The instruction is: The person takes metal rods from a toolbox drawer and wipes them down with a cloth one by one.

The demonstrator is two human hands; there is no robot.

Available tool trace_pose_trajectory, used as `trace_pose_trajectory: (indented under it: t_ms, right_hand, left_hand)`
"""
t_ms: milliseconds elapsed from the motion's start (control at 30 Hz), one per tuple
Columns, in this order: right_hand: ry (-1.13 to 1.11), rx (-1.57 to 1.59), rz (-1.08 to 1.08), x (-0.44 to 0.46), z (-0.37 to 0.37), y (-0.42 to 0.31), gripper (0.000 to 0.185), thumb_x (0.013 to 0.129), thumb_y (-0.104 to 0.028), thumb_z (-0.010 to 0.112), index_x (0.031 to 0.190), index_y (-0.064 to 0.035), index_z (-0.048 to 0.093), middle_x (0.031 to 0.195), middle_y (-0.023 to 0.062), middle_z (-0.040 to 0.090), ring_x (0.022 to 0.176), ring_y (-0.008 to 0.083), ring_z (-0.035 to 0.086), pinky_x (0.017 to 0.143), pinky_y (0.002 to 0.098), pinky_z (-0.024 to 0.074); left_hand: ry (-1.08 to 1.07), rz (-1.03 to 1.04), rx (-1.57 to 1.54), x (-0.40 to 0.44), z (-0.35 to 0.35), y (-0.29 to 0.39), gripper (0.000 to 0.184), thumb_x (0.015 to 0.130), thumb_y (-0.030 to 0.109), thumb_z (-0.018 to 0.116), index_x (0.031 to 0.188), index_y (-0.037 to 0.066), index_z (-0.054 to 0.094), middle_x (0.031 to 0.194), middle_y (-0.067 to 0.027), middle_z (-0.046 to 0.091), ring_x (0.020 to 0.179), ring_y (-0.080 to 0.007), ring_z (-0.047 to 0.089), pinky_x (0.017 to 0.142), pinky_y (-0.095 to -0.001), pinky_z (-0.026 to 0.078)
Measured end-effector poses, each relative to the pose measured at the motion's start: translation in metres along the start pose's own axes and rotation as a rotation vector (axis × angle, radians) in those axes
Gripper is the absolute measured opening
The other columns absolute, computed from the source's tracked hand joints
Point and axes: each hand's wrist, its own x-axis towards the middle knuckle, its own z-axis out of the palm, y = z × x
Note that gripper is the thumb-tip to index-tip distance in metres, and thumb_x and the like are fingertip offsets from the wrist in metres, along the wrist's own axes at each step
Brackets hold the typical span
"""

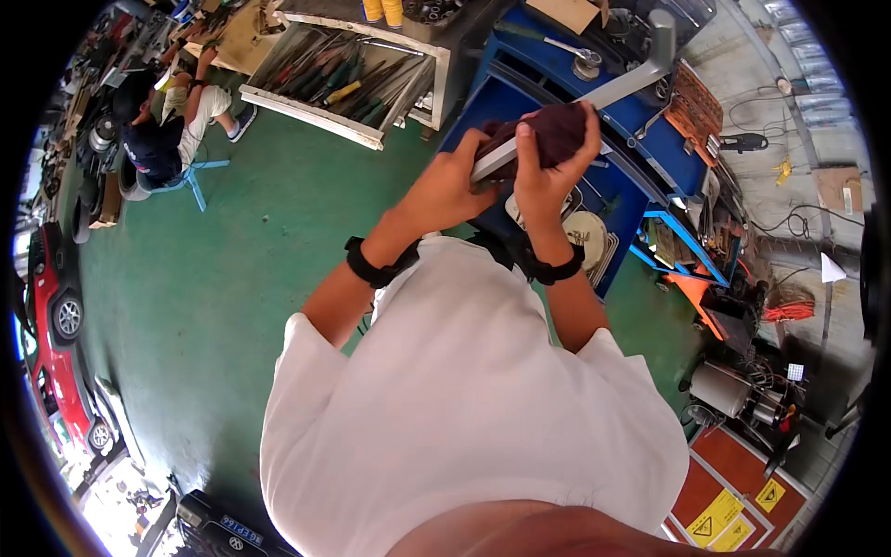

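Note:
A long silver metal bar tool with a bent end slants from my hands toward the upper right. A dark maroon cloth is wrapped around its lower part. My left hand is closed on the tool's near end, its fingers against the cloth's edge. My right hand is closed around the cloth and the bar, with the thumb lying along the top. Both hands are raised in front of my body, over an open blue drawer. The cloth hides the middle of the bar.
A blue tool cabinet stands ahead. To its left, a white drawer holds several screwdrivers and files. A person sits on a blue stool at upper left. An orange tool case is at right; a red car stands far left.

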Motion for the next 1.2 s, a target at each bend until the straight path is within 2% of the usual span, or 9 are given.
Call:
trace_pose_trajectory:
  t_ms: [100,200,367,567,633,800,933,1067,1200]
  right_hand:
    - [0.014,0.106,-0.089,0.019,-0.008,-0.021,0.079,0.082,0.001,0.07,0.144,-0.0044,0.022,0.106,0.013,0.057,0.093,0.0182,0.06,0.087,0.0331,0.0498]
    - [0.07,0.19,-0.164,0.044,-0.022,-0.037,0.087,0.083,0.006,0.064,0.148,-0.0098,0.008,0.101,0.0171,0.061,0.088,0.0202,0.063,0.081,0.0329,0.0526]
    - [0.075,0.386,-0.116,0.065,-0.042,-0.066,0.093,0.084,0.006,0.062,0.152,-0.015,0.002,0.099,0.0179,0.06,0.087,0.0234,0.061,0.082,0.0396,0.0527]
    - [0.101,0.404,-0.096,0.071,-0.059,-0.084,0.085,0.085,-0.006,0.054,0.153,-0.0154,0.004,0.095,0.0134,0.052,0.08,0.0254,0.056,0.083,0.0484,0.0487]
    - [-0.035,0.758,-0.136,0.076,-0.067,-0.079,0.084,0.084,-0.014,0.054,0.153,-0.0158,0.006,0.096,0.0116,0.05,0.083,0.0254,0.053,0.083,0.0484,0.0462]
    - [-0.12,1.054,0.01,0.071,-0.063,-0.075,0.059,0.082,-0.037,0.053,0.133,-0.0107,0.038,0.094,0.0141,0.05,0.087,0.0298,0.052,0.093,0.0523,0.042]
    - [-0.166,1.026,0.215,0.036,-0.041,-0.044,0.058,0.082,-0.034,0.058,0.13,-0.0068,0.042,0.106,0.0207,0.055,0.101,0.0361,0.056,0.096,0.0529,0.0433]
    - [-0.24,0.838,0.461,0.02,-0.021,-0.056,0.056,0.085,-0.039,0.055,0.13,-0.0086,0.042,0.115,0.0239,0.057,0.123,0.0459,0.048,0.104,0.0575,0.0397]
    - [-0.252,0.854,0.509,0.029,-0.026,-0.066,0.046,0.091,-0.039,0.052,0.125,-0.0087,0.043,0.112,0.0219,0.059,0.119,0.0451,0.052,0.102,0.0567,0.0414]
  left_hand:
    - [0.086,0.028,-0.188,0.01,0.013,0.003,0.049,0.076,0.014,0.075,0.115,0.0,0.049,0.093,-0.0209,0.067,0.082,-0.0356,0.068,0.07,-0.0416,0.051]
    - [-0.429,-0.138,-0.507,0.02,0.009,0.008,0.039,0.078,0.028,0.079,0.096,0.001,0.057,0.083,-0.003,0.059,0.068,-0.012,0.05,0.062,-0.0281,0.044]
    - [-0.716,-0.188,-0.382,0.022,0.019,-0.024,0.039,0.082,0.041,0.075,0.087,0.007,0.058,0.069,0.0051,0.049,0.059,-0.0079,0.042,0.052,-0.0255,0.033]
    - [-1.044,-0.161,-1.118,0.004,0.003,-0.03,0.038,0.087,0.039,0.07,0.085,0.009,0.048,0.063,0.0065,0.039,0.049,-0.0028,0.034,0.042,-0.0197,0.024]
    - [-1.033,-0.154,-1.104,0.003,0.004,-0.024,0.041,0.091,0.043,0.066,0.088,0.006,0.047,0.061,0.0069,0.036,0.046,-0.002,0.03,0.04,-0.0195,0.022]
    - [-0.83,-0.207,-0.946,0.003,-0.017,-0.013,0.041,0.098,0.047,0.052,0.09,0.007,0.052,0.062,0.0083,0.034,0.05,-0.0025,0.029,0.043,-0.0209,0.024]
    - [-0.55,-0.151,-0.642,0.004,-0.028,0.02,0.044,0.097,0.046,0.055,0.085,0.004,0.056,0.06,0.003,0.04,0.048,-0.0049,0.032,0.041,-0.0257,0.026]
    - [-0.147,0.041,-0.104,-0.002,-0.036,0.051,0.039,0.09,0.039,0.067,0.08,0.002,0.06,0.058,-0.0094,0.053,0.044,-0.0187,0.047,0.042,-0.0328,0.035]
    - [0.234,0.292,0.336,-0.007,-0.031,0.053,0.035,0.081,0.034,0.077,0.083,0.002,0.062,0.056,-0.0118,0.055,0.046,-0.024,0.054,0.045,-0.0327,0.042]
